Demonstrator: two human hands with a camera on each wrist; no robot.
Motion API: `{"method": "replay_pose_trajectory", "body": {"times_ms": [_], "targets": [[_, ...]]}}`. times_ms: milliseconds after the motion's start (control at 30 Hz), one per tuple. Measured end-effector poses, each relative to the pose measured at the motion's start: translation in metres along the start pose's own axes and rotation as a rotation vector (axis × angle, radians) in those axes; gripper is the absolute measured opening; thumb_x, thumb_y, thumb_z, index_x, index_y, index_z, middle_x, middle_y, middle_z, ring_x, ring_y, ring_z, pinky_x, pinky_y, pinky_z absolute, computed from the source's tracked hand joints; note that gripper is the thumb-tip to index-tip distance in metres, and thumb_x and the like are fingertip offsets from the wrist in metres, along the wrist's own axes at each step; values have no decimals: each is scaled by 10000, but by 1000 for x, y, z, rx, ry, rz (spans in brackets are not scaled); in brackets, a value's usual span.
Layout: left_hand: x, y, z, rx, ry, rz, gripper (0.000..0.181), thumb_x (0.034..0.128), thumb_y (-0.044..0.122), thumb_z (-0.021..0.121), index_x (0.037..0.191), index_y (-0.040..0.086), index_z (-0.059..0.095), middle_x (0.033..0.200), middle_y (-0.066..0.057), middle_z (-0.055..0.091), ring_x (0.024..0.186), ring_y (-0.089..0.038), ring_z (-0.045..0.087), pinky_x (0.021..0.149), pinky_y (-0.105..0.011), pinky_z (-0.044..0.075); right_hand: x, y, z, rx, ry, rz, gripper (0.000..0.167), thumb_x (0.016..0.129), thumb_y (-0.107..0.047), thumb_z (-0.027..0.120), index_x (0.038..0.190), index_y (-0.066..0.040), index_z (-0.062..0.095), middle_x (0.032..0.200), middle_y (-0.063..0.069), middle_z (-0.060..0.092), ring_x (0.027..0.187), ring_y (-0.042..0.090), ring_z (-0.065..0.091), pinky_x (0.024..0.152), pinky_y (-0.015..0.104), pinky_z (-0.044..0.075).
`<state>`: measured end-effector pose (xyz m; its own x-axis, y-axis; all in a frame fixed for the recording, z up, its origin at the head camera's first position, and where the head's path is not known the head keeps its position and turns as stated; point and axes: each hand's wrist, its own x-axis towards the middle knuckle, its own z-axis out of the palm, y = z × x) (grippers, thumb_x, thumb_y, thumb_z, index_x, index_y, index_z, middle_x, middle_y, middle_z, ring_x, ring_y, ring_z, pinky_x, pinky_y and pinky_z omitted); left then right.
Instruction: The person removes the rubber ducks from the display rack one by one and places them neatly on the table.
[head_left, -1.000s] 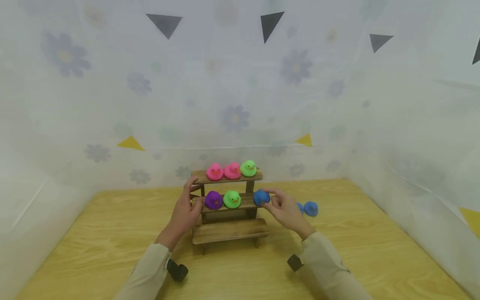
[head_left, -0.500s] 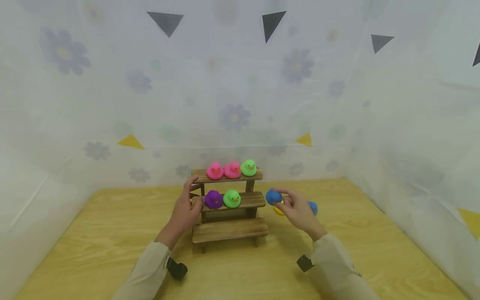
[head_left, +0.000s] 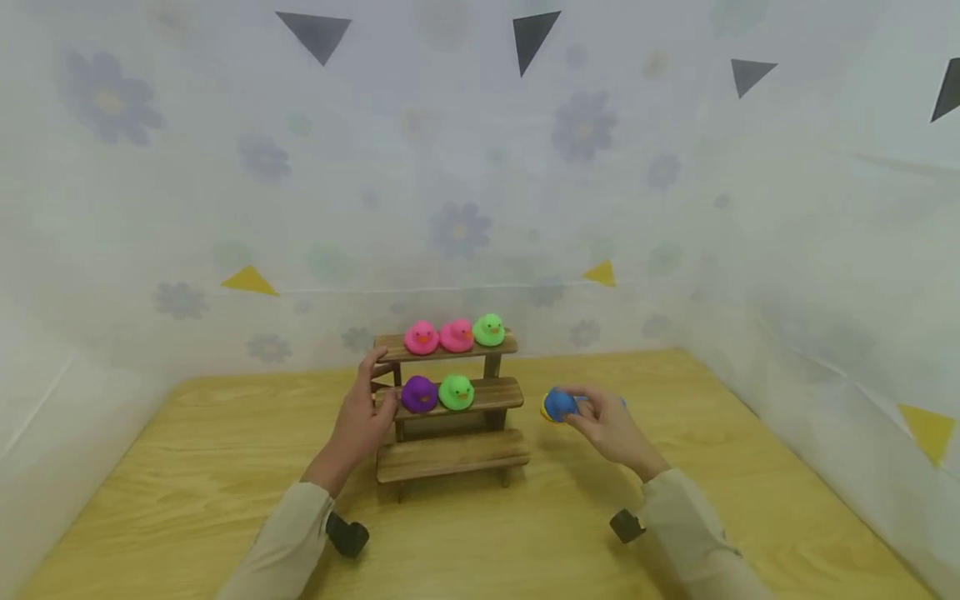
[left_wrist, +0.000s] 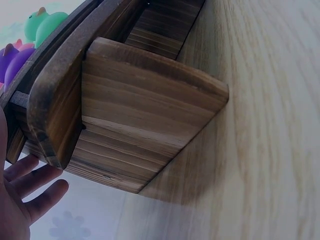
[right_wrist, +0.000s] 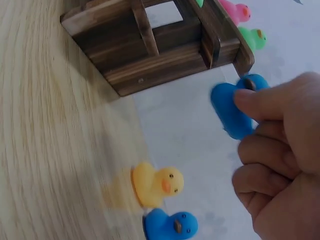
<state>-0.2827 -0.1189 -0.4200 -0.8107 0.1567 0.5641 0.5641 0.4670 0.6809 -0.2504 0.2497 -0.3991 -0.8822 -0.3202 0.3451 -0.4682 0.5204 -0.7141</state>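
A three-tier wooden stand (head_left: 453, 457) holds two pink ducks (head_left: 422, 337) and a green duck (head_left: 489, 331) on its top tier. On the middle tier sit a purple duck (head_left: 419, 394) and a green duck (head_left: 456, 392); the bottom tier bears nothing. My left hand (head_left: 357, 425) touches the stand's left side, fingers extended in the left wrist view. Right of the stand, my right hand (head_left: 611, 429) pinches a blue duck (right_wrist: 232, 107) between thumb and fingers, raised off the table.
On the table (head_left: 480, 542), right of the stand, a yellow duck (right_wrist: 150, 185) stands beside another blue duck (right_wrist: 169, 225), both partly hidden in the head view. A flower-patterned sheet (head_left: 450, 167) with dark and yellow triangles rises behind and at the sides.
My right hand has lifted the blue duck away from the middle tier's right end and moved right with it. My left hand stays at the stand's left side. The head view has shifted slightly.
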Motion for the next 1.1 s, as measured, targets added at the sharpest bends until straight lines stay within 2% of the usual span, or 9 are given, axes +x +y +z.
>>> {"method": "replay_pose_trajectory", "body": {"times_ms": [167, 300, 467, 633, 733, 900, 1100], "targets": [[3, -2, -1, 4, 9, 20, 604, 959, 39, 473, 1488, 216, 238, 1364, -220, 496, 1045, -394, 608, 623, -292, 514, 2, 20, -4, -47, -140, 57, 330, 897, -67, 649, 1217, 5, 606, 527, -89, 281, 420, -4, 236, 517, 195, 396], [4, -2, -1, 5, 7, 17, 609, 960, 37, 476, 1489, 219, 236, 1369, -216, 493, 1047, -390, 607, 634, -305, 520, 1, 29, -6, -41, -216, 87, 351, 906, -73, 632, 1242, 19, 591, 522, -91, 267, 430, 13, 208, 508, 183, 382], [6, -1, -3, 5, 1, 14, 610, 959, 42, 476, 1489, 221, 232, 1372, -216, 491, 1045, -389, 607, 629, -299, 517, 3, 41, -7, -44, -218, 95, 359, 902, -51, 631, 1253, 11, 593, 527, -95, 251, 435, -4, 190, 503, 180, 361], [10, 2, -5, 8, 13, 39, 603, 958, 37, 479, 1486, 202, 238, 1369, -222, 495, 1040, -388, 609, 627, -301, 519, 6, 47, -8, -28, -209, 95, 381, 893, -44, 639, 1265, 21, 585, 526, -87, 258, 432, 0, 195, 551, 183, 412], [11, 2, -6, 10, 17, 56, 605, 955, 35, 482, 1487, 192, 241, 1364, -219, 501, 1045, -384, 606, 624, -302, 514, 6, 47, -8, -18, -202, 127, 379, 895, -47, 630, 1267, 9, 587, 520, -88, 256, 437, 19, 190, 520, 179, 382], [7, 1, -4, 3, 21, 76, 606, 943, 16, 489, 1481, 164, 254, 1350, -220, 510, 1049, -386, 599, 610, -289, 501, 1, 52, -4, 3, -206, 197, 358, 901, -41, 606, 1255, 7, 594, 520, -91, 278, 437, 29, 212, 447, 172, 268], [0, 0, -2, -6, 15, 76, 592, 949, 11, 480, 1478, 160, 258, 1348, -228, 509, 1038, -392, 598, 598, -275, 506, -7, 63, 2, 5, -216, 191, 354, 902, -32, 600, 1252, 18, 584, 536, -80, 332, 439, 12, 255, 450, 165, 295]]}}
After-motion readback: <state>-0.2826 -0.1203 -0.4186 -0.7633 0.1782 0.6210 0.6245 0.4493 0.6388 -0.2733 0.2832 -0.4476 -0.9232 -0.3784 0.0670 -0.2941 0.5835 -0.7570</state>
